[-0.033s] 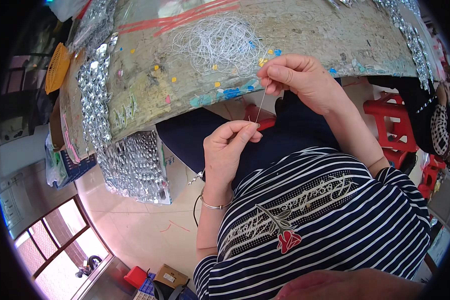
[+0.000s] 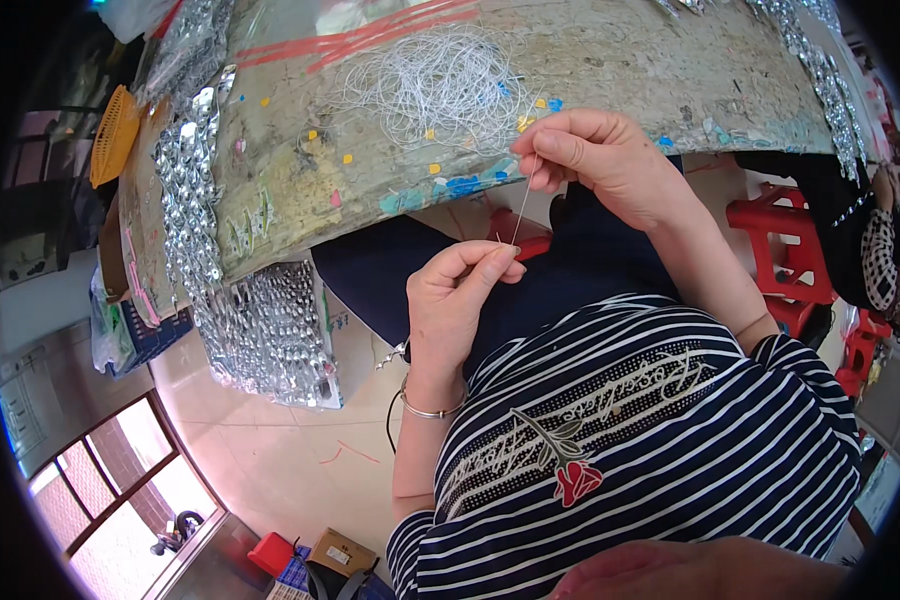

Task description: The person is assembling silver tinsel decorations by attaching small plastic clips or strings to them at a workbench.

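A thin pale thread [image 2: 523, 203] runs taut between my two hands, over my lap just in front of the table edge. My left hand [image 2: 458, 290] is the lower one and pinches its bottom end between thumb and forefinger; a short tip sticks up there. Higher up and to the right, my right hand [image 2: 600, 158] grips the upper end with thumb and forefinger, close to the table's rim. Beyond it, a loose tangled heap of white thread [image 2: 435, 88] lies on the worn table [image 2: 270, 180].
Strands of silver sequins [image 2: 188, 190] drape over the table's left side, with a sheet of more sequins [image 2: 270, 335] hanging below. A yellow basket [image 2: 115, 135] leans at the far left. Red stools [image 2: 785, 240] stand at right, near another person's patterned sleeve [image 2: 878, 260].
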A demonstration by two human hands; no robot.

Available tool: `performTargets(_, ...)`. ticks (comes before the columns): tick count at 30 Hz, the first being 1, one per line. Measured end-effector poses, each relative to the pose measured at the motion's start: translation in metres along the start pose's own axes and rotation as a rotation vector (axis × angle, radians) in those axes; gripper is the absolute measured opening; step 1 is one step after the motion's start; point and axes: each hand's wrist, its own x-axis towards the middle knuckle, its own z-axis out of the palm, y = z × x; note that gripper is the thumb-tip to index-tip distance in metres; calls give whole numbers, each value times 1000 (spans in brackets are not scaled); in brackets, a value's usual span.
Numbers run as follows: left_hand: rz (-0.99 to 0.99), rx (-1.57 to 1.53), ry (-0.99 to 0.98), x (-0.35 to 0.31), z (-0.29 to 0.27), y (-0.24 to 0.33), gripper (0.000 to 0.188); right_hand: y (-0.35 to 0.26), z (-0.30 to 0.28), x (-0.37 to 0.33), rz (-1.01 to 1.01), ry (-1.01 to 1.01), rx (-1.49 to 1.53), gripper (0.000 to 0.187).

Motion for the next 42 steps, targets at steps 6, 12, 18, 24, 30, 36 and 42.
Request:
performTargets(6, 2, -13, 46, 0, 3, 10, 9, 4, 11, -7, -36, -91, -314, 15)
performTargets(12, 64, 77, -8, 1, -1, 8, 11, 17, 18, -10, -260, -199, -513, 15)
performTargets(18, 57, 69, -17, 0, 0, 10, 9, 13, 20, -8, -296, -244, -661, 14)
performTargets(24, 167, -189, 8, 4, 4, 2, 16, 16, 19, -7, -229, -206, -500, 14)
performTargets(30, 93, -159, 64, 5, 13, 10, 15, 14, 19, -7, -197, -180, -456, 15)
performTargets(36, 58, -258, 30, 6, 6, 1, 12, 15, 19, -4, -239, -160, -483, 14)
performTargets(42, 85, -254, 72, 6, 1, 1, 10, 15, 13, -5, -141, -91, -423, 19)
